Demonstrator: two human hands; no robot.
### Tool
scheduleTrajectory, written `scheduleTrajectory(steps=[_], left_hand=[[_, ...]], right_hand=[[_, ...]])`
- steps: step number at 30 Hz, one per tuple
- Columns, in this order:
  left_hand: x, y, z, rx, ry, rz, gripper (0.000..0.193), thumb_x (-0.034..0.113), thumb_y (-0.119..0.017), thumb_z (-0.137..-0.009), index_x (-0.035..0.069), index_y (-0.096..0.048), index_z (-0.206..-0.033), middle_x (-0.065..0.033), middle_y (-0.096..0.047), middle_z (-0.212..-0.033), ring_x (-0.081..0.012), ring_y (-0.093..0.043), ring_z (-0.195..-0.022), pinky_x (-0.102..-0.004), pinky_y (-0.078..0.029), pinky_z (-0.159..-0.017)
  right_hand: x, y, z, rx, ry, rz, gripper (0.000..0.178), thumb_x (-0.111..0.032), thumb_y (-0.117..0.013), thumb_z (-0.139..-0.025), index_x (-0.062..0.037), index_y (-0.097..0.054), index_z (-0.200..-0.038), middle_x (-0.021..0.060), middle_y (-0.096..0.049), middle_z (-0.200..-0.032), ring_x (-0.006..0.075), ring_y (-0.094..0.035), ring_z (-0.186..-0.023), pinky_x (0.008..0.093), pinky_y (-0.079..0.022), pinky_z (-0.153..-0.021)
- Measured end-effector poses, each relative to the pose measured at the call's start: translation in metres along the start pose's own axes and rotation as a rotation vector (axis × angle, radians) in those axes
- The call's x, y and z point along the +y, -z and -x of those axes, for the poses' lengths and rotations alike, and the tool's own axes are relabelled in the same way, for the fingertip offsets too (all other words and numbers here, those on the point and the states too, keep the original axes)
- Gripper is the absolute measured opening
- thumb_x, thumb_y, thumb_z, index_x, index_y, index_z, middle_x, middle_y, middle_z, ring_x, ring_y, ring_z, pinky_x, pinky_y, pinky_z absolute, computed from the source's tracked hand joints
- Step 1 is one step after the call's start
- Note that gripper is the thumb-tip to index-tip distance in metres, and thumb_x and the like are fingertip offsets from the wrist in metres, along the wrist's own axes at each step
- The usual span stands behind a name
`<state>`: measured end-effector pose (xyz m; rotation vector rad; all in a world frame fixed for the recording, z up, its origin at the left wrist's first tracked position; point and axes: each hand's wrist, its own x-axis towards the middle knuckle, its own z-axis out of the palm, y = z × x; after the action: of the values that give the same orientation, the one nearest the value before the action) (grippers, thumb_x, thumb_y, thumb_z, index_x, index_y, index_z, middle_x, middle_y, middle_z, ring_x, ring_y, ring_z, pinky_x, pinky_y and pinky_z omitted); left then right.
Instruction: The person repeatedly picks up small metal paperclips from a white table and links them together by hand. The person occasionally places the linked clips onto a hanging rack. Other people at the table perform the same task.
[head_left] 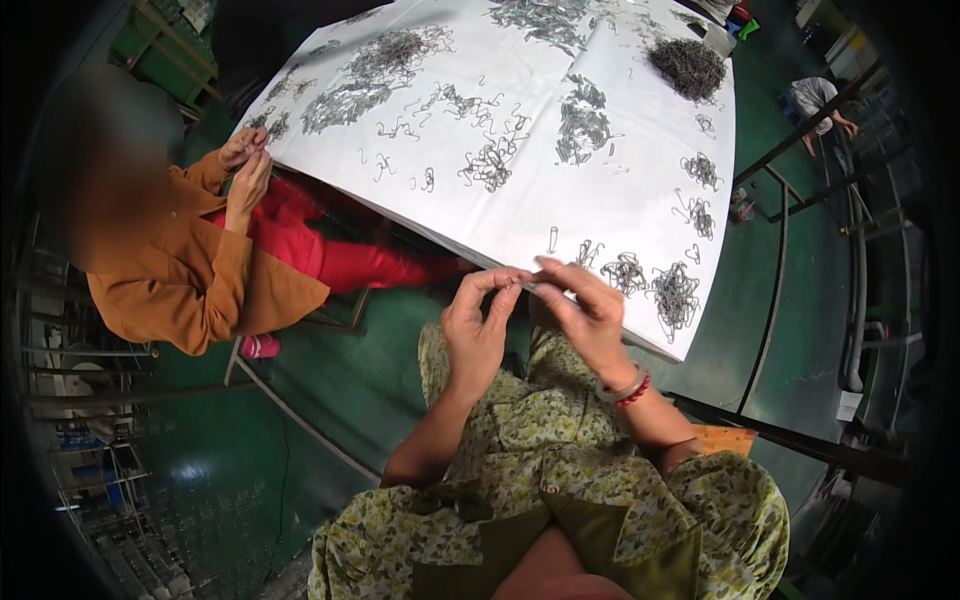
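Note:
Over the near edge of the white-covered table, my left hand (476, 328) and my right hand (592, 318) meet fingertip to fingertip. Both are closed in a pinch. A small thin metal piece (527, 286) shows between them; its exact form is mostly hidden by the fingers. Just beyond my hands, one slim metal clip (553, 240) lies by itself. Small piles of bent wire pieces lie near my right hand: one pile (624, 272) just past the fingers, and a larger one (676, 298) by the table's near right corner.
The white tabletop (440, 215) carries scattered wire hooks (492, 160), flat metal clips (583, 125) and a dark wire heap (687, 68). At left sits a co-worker in a brown jacket (190, 270), hands at the table edge. Another person (815, 100) bends down far right.

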<state>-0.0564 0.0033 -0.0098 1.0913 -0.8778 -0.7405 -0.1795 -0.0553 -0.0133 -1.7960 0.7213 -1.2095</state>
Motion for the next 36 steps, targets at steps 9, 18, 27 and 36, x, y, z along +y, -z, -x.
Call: scheduleTrajectory(steps=[9,18,27,36], left_hand=[[-0.002,0.011,-0.009,-0.111,-0.023,-0.143,0.009,-0.011,-0.054,-0.082,-0.003,-0.053,-0.087,-0.0122,-0.06,-0.091,-0.0153,-0.056,-0.085,-0.0259,-0.044,-0.078],[0.003,0.016,-0.011,-0.079,-0.049,-0.14,0.008,-0.006,-0.058,-0.082,-0.003,-0.056,-0.089,-0.0105,-0.061,-0.09,-0.0141,-0.058,-0.084,-0.025,-0.047,-0.074],[-0.008,0.018,-0.008,-0.068,-0.141,-0.334,0.009,-0.003,-0.064,-0.078,-0.003,-0.061,-0.086,-0.0086,-0.063,-0.084,-0.0131,-0.059,-0.076,-0.0249,-0.048,-0.067],[-0.011,0.016,-0.001,-0.058,-0.063,-0.348,0.01,0.0,-0.067,-0.076,-0.002,-0.063,-0.085,-0.0087,-0.064,-0.077,-0.0151,-0.062,-0.07,-0.0262,-0.048,-0.062]], right_hand=[[0.167,0.132,-0.11,-0.123,0.077,0.806,0.024,0.007,-0.06,-0.07,-0.0011,-0.065,-0.093,0.0142,-0.062,-0.092,0.0307,-0.052,-0.087,0.0374,-0.046,-0.079],[0.193,0.127,-0.121,-0.446,0.157,1.06,0.016,0.005,-0.05,-0.07,0.0033,-0.06,-0.082,0.018,-0.058,-0.081,0.0323,-0.054,-0.087,0.0374,-0.048,-0.077],[0.079,0.051,-0.056,-0.164,-0.407,-0.147,0.02,0.0,-0.057,-0.082,0.0058,-0.059,-0.101,0.0074,-0.062,-0.079,0.015,-0.064,-0.066,0.0232,-0.049,-0.06],[-0.013,0.011,-0.013,-0.187,-0.33,-0.448,0.01,0.005,-0.059,-0.081,0.0032,-0.061,-0.09,0.0053,-0.057,-0.09,0.0111,-0.057,-0.08,0.0218,-0.049,-0.07]])
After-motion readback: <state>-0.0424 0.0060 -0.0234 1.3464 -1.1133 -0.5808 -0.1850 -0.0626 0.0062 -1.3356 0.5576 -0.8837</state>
